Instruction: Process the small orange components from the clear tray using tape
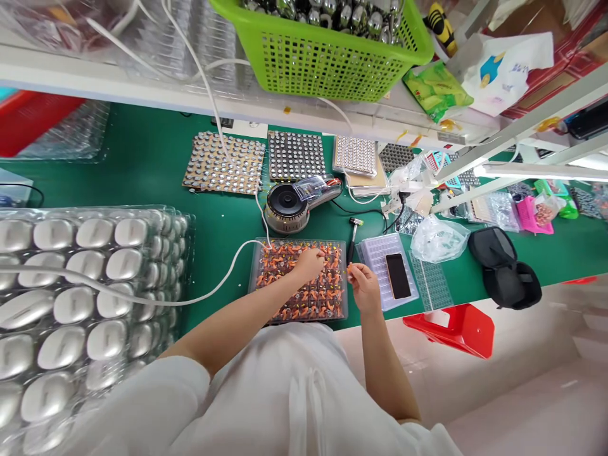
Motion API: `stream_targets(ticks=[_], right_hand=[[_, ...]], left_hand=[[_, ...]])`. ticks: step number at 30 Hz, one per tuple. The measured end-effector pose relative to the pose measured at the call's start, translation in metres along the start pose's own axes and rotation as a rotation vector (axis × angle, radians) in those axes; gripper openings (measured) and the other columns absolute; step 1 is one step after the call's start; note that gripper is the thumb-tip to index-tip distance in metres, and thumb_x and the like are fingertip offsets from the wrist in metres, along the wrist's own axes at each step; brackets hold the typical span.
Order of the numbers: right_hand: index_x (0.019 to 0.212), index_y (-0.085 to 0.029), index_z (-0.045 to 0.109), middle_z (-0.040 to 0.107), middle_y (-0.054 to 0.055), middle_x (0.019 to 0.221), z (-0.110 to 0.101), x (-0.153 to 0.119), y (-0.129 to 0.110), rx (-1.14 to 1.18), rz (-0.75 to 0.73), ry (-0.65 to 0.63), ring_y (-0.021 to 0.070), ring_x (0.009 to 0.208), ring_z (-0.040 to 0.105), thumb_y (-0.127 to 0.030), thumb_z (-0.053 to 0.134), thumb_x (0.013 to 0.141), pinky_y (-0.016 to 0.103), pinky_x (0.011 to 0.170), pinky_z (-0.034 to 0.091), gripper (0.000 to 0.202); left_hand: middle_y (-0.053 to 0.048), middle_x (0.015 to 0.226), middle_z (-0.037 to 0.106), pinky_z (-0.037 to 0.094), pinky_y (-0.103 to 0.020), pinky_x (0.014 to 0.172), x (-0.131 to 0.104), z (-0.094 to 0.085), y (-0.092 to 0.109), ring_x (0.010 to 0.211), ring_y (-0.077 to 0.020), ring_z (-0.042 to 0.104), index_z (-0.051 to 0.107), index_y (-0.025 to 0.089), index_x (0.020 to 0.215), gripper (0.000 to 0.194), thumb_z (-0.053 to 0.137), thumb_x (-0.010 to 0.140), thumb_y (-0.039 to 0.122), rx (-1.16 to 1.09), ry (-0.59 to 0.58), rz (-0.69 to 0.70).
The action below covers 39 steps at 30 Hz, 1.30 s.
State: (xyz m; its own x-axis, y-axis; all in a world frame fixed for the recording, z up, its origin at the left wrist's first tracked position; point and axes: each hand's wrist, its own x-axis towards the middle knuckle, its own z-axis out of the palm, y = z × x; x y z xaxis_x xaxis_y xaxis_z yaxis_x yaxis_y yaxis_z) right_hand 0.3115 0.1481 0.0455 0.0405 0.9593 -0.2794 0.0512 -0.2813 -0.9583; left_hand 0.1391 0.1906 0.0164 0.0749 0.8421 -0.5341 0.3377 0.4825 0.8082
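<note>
In front of my body a clear compartment tray (345,266) holds rows of small orange curved parts (294,310) with dark and metal bits among them. My left hand (310,264) reaches over the upper right half of this tray, its fingers closed together; what they pinch is too small to make out. Just off the tray's right edge is my right hand (365,289), thumb and fingers pinching a small orange part (350,269). A small hammer (352,240) lies beyond the right hand.
Silvery oval cases fill stacked trays (187,253) at left. A grey round device (286,209) stands behind the work tray, with a white cable (223,278) nearby. At right lie a phone (398,276) and a black case (503,269). A green basket (332,63) sits on the shelf above.
</note>
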Motion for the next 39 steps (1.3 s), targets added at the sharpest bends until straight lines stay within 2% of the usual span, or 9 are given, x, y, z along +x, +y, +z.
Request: stream_targets(ticks=[3, 7, 10, 12, 15, 25, 29, 34, 39], right_hand=[[0.08, -0.022, 0.057, 0.053, 0.0, 0.069, 0.015, -0.014, -0.012, 0.138, 0.034, -0.024, 0.013, 0.058, 0.049, -0.042, 0.051, 0.085, 0.027, 0.056, 0.043, 0.022], [0.074, -0.022, 0.057, 0.053, 0.001, 0.075, 0.043, -0.032, -0.03, 0.339, 0.083, -0.107, 0.0131, 0.063, 0.05, -0.038, 0.057, 0.082, 0.028, 0.06, 0.045, 0.018], [0.072, -0.022, 0.06, 0.052, 0.001, 0.079, 0.06, -0.04, -0.042, 0.474, 0.098, -0.168, 0.0134, 0.069, 0.049, -0.034, 0.063, 0.078, 0.028, 0.064, 0.045, 0.015], [0.071, -0.022, 0.062, 0.05, 0.001, 0.078, 0.069, -0.044, -0.048, 0.471, 0.064, -0.185, 0.0138, 0.071, 0.048, -0.034, 0.065, 0.076, 0.027, 0.065, 0.044, 0.013], [0.073, -0.022, 0.066, 0.049, 0.001, 0.078, 0.08, -0.047, -0.054, 0.433, 0.006, -0.236, 0.0141, 0.072, 0.047, -0.033, 0.068, 0.075, 0.027, 0.066, 0.043, 0.011], [0.078, -0.031, 0.072, 0.05, 0.003, 0.078, 0.099, -0.062, -0.06, 0.268, -0.24, -0.322, 0.0181, 0.077, 0.048, -0.037, 0.07, 0.075, 0.033, 0.071, 0.042, 0.007], [0.077, -0.031, 0.073, 0.053, 0.004, 0.082, 0.096, -0.065, -0.064, 0.178, -0.297, -0.336, 0.0201, 0.081, 0.05, -0.041, 0.072, 0.073, 0.035, 0.071, 0.042, 0.011], [0.081, -0.031, 0.073, 0.054, 0.004, 0.083, 0.096, -0.066, -0.065, 0.143, -0.355, -0.336, 0.0196, 0.081, 0.052, -0.034, 0.07, 0.076, 0.034, 0.073, 0.043, 0.006], [0.082, -0.029, 0.069, 0.054, 0.003, 0.082, 0.098, -0.066, -0.056, 0.073, -0.346, -0.295, 0.0192, 0.081, 0.052, -0.031, 0.065, 0.08, 0.034, 0.074, 0.043, 0.005]], left_hand=[[-0.007, 0.081, 0.07, 0.051, -0.03, 0.067, -0.027, -0.013, 0.003, 0.072, -0.0188, 0.064, 0.068, 0.012, 0.102, 0.028, 0.056, 0.084, 0.029, -0.115, -0.062, 0.041], [-0.007, 0.092, 0.071, 0.049, -0.026, 0.07, -0.074, -0.029, 0.004, 0.08, -0.0165, 0.064, 0.068, 0.016, 0.107, 0.033, 0.055, 0.083, 0.035, -0.328, -0.137, 0.088], [-0.007, 0.096, 0.07, 0.049, -0.027, 0.074, -0.107, -0.04, 0.004, 0.087, -0.017, 0.063, 0.069, 0.017, 0.102, 0.032, 0.063, 0.079, 0.038, -0.748, -0.189, 0.019], [-0.006, 0.093, 0.07, 0.049, -0.027, 0.075, -0.125, -0.047, 0.005, 0.085, -0.0161, 0.062, 0.07, 0.016, 0.098, 0.031, 0.069, 0.075, 0.037, -0.916, -0.18, -0.015], [-0.004, 0.085, 0.07, 0.049, -0.027, 0.074, -0.143, -0.057, 0.008, 0.079, -0.0144, 0.062, 0.071, 0.016, 0.095, 0.033, 0.077, 0.067, 0.033, -1.0, -0.125, -0.018], [0.0, 0.075, 0.07, 0.048, -0.025, 0.071, -0.167, -0.073, 0.006, 0.071, -0.0121, 0.063, 0.072, 0.018, 0.082, 0.027, 0.083, 0.059, 0.028, -1.03, 0.021, 0.036], [-0.001, 0.078, 0.072, 0.05, -0.028, 0.072, -0.171, -0.077, 0.003, 0.074, -0.0146, 0.064, 0.071, 0.019, 0.08, 0.027, 0.083, 0.058, 0.028, -1.002, 0.013, 0.045], [-0.001, 0.08, 0.07, 0.05, -0.027, 0.073, -0.173, -0.078, 0.004, 0.074, -0.0139, 0.063, 0.07, 0.018, 0.085, 0.028, 0.081, 0.062, 0.029, -0.966, 0.033, 0.066], [-0.003, 0.08, 0.069, 0.049, -0.025, 0.07, -0.172, -0.08, 0.005, 0.073, -0.0145, 0.062, 0.068, 0.017, 0.082, 0.023, 0.075, 0.066, 0.032, -0.833, 0.124, 0.066]])
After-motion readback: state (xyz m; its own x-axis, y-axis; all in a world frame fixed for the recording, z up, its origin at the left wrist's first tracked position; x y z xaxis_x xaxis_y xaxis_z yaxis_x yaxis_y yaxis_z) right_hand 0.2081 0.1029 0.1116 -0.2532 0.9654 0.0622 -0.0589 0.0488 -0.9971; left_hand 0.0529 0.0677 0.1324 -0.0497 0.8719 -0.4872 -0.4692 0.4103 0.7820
